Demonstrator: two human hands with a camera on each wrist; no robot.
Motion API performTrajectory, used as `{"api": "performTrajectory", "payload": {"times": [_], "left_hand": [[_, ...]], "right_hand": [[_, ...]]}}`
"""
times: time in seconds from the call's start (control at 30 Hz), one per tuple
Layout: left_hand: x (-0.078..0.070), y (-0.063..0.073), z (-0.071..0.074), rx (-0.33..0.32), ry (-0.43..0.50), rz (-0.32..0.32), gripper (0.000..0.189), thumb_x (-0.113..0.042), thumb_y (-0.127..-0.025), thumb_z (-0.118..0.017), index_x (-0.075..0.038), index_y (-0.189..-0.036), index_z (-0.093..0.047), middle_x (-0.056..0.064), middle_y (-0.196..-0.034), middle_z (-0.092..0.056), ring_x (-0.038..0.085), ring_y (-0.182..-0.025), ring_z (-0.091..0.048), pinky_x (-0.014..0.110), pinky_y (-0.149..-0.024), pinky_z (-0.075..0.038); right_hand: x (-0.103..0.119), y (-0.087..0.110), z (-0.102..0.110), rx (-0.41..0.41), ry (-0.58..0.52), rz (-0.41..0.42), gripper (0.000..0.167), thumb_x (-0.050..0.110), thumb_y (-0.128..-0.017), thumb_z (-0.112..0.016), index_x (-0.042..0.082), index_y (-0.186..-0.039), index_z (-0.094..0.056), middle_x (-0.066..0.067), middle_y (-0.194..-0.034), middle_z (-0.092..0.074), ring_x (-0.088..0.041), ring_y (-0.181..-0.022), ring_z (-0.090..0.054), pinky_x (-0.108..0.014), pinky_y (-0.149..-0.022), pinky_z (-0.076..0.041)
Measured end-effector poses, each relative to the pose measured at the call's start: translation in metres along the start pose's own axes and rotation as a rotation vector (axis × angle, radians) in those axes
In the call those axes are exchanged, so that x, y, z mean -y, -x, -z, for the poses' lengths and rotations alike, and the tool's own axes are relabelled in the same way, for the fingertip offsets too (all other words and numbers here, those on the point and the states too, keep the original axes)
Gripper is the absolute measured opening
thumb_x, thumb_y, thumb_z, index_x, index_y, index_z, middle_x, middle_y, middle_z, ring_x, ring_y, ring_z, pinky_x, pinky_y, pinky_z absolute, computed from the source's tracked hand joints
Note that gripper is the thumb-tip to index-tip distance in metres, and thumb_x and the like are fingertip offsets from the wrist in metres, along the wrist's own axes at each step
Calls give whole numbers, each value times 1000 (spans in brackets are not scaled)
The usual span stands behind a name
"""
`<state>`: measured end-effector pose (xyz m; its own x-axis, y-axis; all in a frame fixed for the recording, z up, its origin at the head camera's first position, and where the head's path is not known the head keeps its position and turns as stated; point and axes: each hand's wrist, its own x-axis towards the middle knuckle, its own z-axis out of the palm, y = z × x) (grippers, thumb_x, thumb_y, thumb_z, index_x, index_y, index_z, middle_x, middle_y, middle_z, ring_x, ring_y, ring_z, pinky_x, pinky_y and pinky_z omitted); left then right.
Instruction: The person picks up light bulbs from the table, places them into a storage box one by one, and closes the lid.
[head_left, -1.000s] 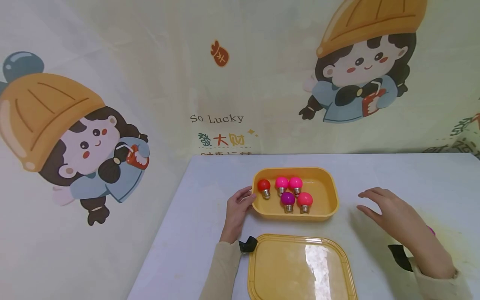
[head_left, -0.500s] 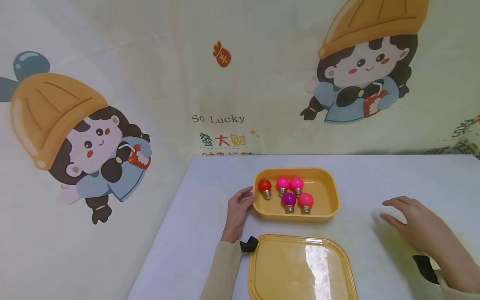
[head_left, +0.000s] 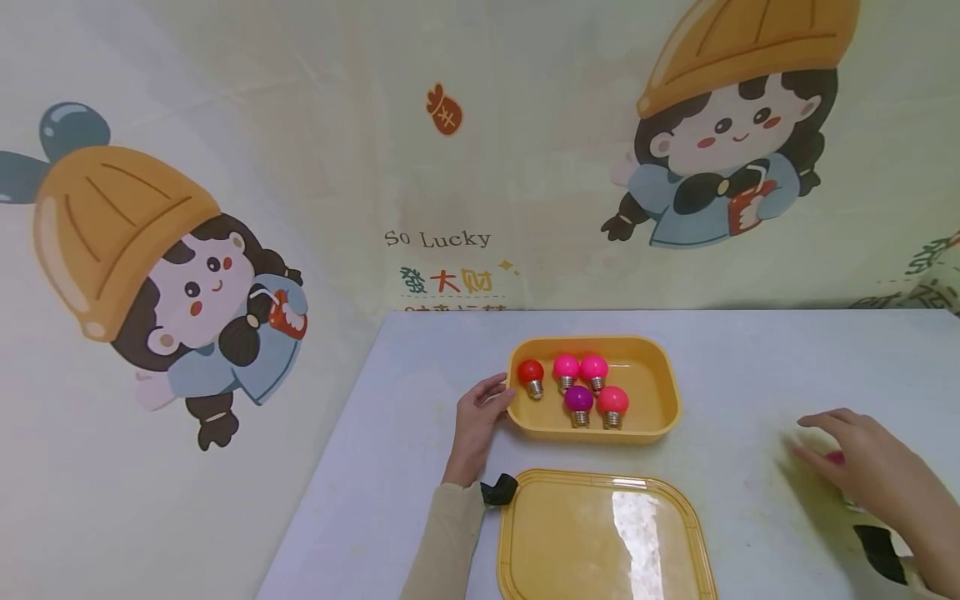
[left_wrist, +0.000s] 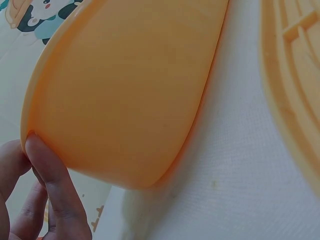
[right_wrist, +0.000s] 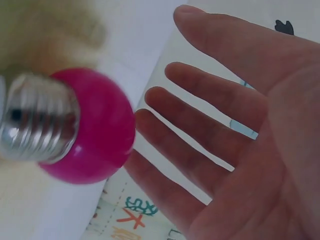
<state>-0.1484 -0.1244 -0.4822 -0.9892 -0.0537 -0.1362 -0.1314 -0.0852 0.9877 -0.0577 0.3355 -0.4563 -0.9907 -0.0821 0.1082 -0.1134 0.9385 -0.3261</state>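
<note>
My left hand (head_left: 478, 427) pinches the left rim of a yellow plastic bin (head_left: 651, 392); in the left wrist view its thumb and fingers (left_wrist: 57, 182) meet at the bin's edge. Inside lie a red bulb (head_left: 531, 372), two pink bulbs side by side, a purple bulb (head_left: 578, 400) and a coral-pink bulb (head_left: 612, 402). My right hand (head_left: 873, 458), fingers spread, hovers at the right of the table over a magenta bulb (right_wrist: 100, 127) with a silver screw base. In the head view that hand covers most of this bulb.
A flat yellow tray (head_left: 570, 533) lies in front of the bin on the white table (head_left: 390, 500). Behind the table hangs a printed cloth (head_left: 555, 150) with cartoon figures.
My right hand has moved right and toward the table's front, to the magenta bulb. My left hand stays at the bin's rim, and the bulbs in the bin keep their places.
</note>
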Motion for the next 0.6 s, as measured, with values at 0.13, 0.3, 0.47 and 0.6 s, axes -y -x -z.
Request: {"api": "performTrajectory", "payload": {"times": [0.13, 0.3, 0.47, 0.6], "left_hand": [[0, 0, 0, 1, -2, -7, 35, -16, -90, -73, -7, -124, -67, 9, -110, -64, 21, -92, -66, 22, -75, -56], [0, 0, 0, -1, -3, 4, 35, -16, -90, -73, -10, -124, -67, 9, -112, -63, 22, -95, -66, 23, -76, -56], [-3, 1, -1, -3, -7, 18, 36, -16, -91, -72, -9, -126, -67, 10, -113, -63, 26, -98, -66, 23, -78, -56], [-1, 0, 0, -4, -8, 17, 36, -17, -90, -73, -11, -125, -67, 10, -114, -63, 23, -97, -67, 24, -78, -57]], "right_hand": [[-10, 0, 1, 109, 25, -74, 40, 17, -78, -81, -10, -103, -66, -38, -104, -57, -45, -83, -57, -67, -77, -48], [-20, -1, 0, 191, 46, -111, 43, 19, -76, -83, -10, -102, -65, -39, -102, -56, -48, -84, -53, -63, -74, -52], [-23, 2, 1, 227, 44, -112, 42, 21, -76, -83, -12, -97, -65, -36, -93, -58, -42, -78, -57, -53, -67, -56], [-30, 3, -2, 256, 26, -133, 46, 22, -77, -83, -13, -98, -63, -34, -90, -58, -37, -74, -58, -48, -62, -57]]}}
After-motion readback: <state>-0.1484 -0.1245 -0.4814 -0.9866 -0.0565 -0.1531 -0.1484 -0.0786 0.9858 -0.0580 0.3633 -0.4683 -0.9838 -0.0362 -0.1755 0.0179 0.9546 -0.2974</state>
